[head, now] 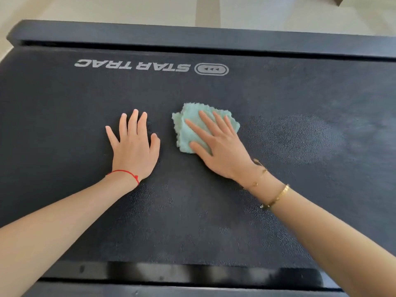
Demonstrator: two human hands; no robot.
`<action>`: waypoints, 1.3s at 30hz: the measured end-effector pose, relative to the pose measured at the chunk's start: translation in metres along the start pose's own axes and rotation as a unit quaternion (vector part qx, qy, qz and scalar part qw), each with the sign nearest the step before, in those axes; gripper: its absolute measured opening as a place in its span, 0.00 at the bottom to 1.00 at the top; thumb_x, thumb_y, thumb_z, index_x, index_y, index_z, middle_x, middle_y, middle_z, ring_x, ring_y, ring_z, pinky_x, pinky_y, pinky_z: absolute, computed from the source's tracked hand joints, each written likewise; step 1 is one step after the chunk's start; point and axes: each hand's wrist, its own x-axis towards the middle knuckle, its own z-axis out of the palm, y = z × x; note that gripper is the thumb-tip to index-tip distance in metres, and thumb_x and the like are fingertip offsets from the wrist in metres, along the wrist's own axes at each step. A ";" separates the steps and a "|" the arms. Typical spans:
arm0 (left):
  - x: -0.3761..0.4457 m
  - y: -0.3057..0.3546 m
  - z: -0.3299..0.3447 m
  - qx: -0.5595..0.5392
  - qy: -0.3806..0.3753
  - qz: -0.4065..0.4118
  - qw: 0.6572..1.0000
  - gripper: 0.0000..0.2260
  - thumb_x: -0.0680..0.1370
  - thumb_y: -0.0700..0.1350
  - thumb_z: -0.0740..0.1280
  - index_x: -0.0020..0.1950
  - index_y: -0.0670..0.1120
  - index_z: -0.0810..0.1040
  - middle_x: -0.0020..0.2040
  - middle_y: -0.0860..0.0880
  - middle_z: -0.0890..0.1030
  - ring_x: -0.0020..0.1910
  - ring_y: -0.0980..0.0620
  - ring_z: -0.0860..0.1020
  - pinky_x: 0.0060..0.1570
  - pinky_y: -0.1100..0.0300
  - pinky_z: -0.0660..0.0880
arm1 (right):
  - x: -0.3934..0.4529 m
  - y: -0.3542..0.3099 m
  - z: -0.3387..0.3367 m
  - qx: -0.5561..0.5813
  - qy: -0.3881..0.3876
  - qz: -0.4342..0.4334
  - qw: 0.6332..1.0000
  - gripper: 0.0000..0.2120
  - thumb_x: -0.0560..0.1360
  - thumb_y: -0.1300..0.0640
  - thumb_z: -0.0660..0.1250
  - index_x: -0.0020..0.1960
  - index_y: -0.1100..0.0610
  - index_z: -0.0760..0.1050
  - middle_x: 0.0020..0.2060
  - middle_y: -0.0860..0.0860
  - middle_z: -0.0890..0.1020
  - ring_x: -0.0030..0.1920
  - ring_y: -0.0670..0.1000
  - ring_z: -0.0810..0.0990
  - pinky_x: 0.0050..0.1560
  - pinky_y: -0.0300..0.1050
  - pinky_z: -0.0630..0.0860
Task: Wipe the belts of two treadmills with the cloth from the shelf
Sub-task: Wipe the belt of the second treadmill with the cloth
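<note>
A black treadmill belt (pixel 278 99) fills most of the view, with a "STAR TRAC" logo (pixel 150 66) printed upside down near its far side. A folded light-green cloth (pixel 188 116) lies on the middle of the belt. My right hand (pixel 218 144) presses flat on the cloth with straight, spread fingers. Just left of the cloth, my left hand (pixel 134 146) rests flat on the bare belt, fingers straight.
A dark side rail (pixel 192 37) runs along the far edge of the belt, with pale floor (pixel 107 9) beyond it. Another dark rail (pixel 171 273) borders the near edge. A lighter patch (pixel 304 133) shows on the belt to the right of the cloth.
</note>
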 end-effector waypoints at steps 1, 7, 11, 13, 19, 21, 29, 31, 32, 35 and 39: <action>0.000 0.000 -0.001 -0.004 -0.002 0.002 1.000 0.26 0.83 0.50 0.52 0.80 0.44 0.56 0.81 0.46 0.55 0.80 0.43 0.50 0.75 0.34 0.45 | -0.015 -0.003 -0.002 0.005 -0.005 -0.022 1.000 0.25 0.82 0.40 0.49 0.78 0.41 0.55 0.79 0.51 0.55 0.79 0.57 0.48 0.78 0.53 0.41; 0.007 0.006 -0.003 0.003 0.012 0.055 0.998 0.24 0.83 0.48 0.54 0.79 0.43 0.60 0.79 0.44 0.59 0.79 0.44 0.54 0.76 0.36 0.48 | -0.042 0.039 -0.017 0.005 0.000 0.013 1.000 0.26 0.82 0.41 0.47 0.79 0.45 0.51 0.79 0.49 0.53 0.79 0.52 0.46 0.78 0.47 0.41; 0.021 0.024 0.000 0.018 0.005 0.101 0.995 0.25 0.83 0.50 0.55 0.79 0.44 0.60 0.79 0.43 0.60 0.79 0.42 0.55 0.75 0.35 0.50 | 0.009 0.067 -0.021 0.009 0.007 0.121 0.993 0.26 0.83 0.43 0.49 0.79 0.45 0.52 0.79 0.52 0.52 0.79 0.56 0.46 0.78 0.50 0.40; 0.030 0.035 0.002 0.001 -0.001 0.088 0.996 0.25 0.83 0.50 0.55 0.79 0.45 0.59 0.80 0.44 0.58 0.79 0.43 0.53 0.75 0.36 0.48 | 0.021 0.057 -0.016 0.005 0.011 0.137 0.990 0.25 0.83 0.43 0.49 0.79 0.43 0.51 0.79 0.52 0.51 0.79 0.57 0.46 0.78 0.51 0.40; 0.038 0.051 0.012 -0.025 -0.003 0.072 0.997 0.25 0.83 0.50 0.53 0.80 0.46 0.58 0.80 0.45 0.57 0.80 0.45 0.51 0.76 0.37 0.46 | -0.040 0.042 -0.019 0.028 -0.006 0.017 0.999 0.25 0.82 0.41 0.46 0.79 0.41 0.52 0.79 0.47 0.52 0.79 0.51 0.46 0.78 0.48 0.40; 0.037 0.051 0.015 -0.023 0.003 0.071 0.997 0.25 0.83 0.50 0.52 0.80 0.46 0.58 0.80 0.45 0.57 0.80 0.45 0.51 0.76 0.37 0.46 | -0.035 0.063 -0.024 0.033 0.006 0.038 0.999 0.26 0.82 0.41 0.47 0.79 0.43 0.54 0.79 0.47 0.54 0.79 0.51 0.48 0.78 0.48 0.43; 0.039 0.053 0.018 -0.011 0.016 0.079 0.997 0.30 0.79 0.54 0.46 0.79 0.44 0.58 0.79 0.43 0.60 0.79 0.43 0.54 0.75 0.35 0.49 | 0.123 0.115 -0.023 -0.008 0.038 0.246 0.969 0.26 0.84 0.46 0.47 0.80 0.53 0.51 0.79 0.56 0.53 0.78 0.60 0.49 0.77 0.55 0.43; 0.039 0.052 0.017 -0.011 0.019 0.076 0.997 0.30 0.79 0.54 0.46 0.79 0.43 0.58 0.79 0.44 0.60 0.79 0.44 0.54 0.75 0.35 0.49 | 0.136 0.089 -0.012 -0.016 0.035 0.200 0.979 0.26 0.84 0.46 0.48 0.80 0.53 0.51 0.79 0.56 0.53 0.78 0.60 0.50 0.77 0.55 0.43; 0.039 0.053 0.017 -0.011 0.019 0.075 0.997 0.31 0.78 0.54 0.46 0.79 0.42 0.59 0.78 0.44 0.61 0.79 0.44 0.55 0.75 0.35 0.50 | 0.131 0.076 -0.008 -0.015 0.036 0.167 0.985 0.26 0.84 0.46 0.48 0.80 0.53 0.52 0.79 0.55 0.54 0.78 0.59 0.51 0.77 0.54 0.43; 0.040 0.053 0.016 -0.006 0.018 0.075 0.997 0.31 0.78 0.54 0.46 0.79 0.42 0.59 0.78 0.44 0.61 0.79 0.44 0.55 0.75 0.35 0.50 | 0.088 0.062 -0.010 0.003 0.022 0.063 0.998 0.25 0.84 0.46 0.50 0.79 0.51 0.54 0.79 0.53 0.55 0.79 0.57 0.51 0.78 0.51 0.42; 0.040 0.053 0.017 0.004 0.015 0.077 0.997 0.31 0.79 0.55 0.45 0.79 0.43 0.58 0.79 0.44 0.60 0.79 0.44 0.55 0.75 0.35 0.50 | 0.052 0.106 -0.026 0.011 0.028 0.062 0.998 0.26 0.82 0.44 0.50 0.79 0.49 0.56 0.78 0.53 0.57 0.78 0.57 0.53 0.77 0.48 0.43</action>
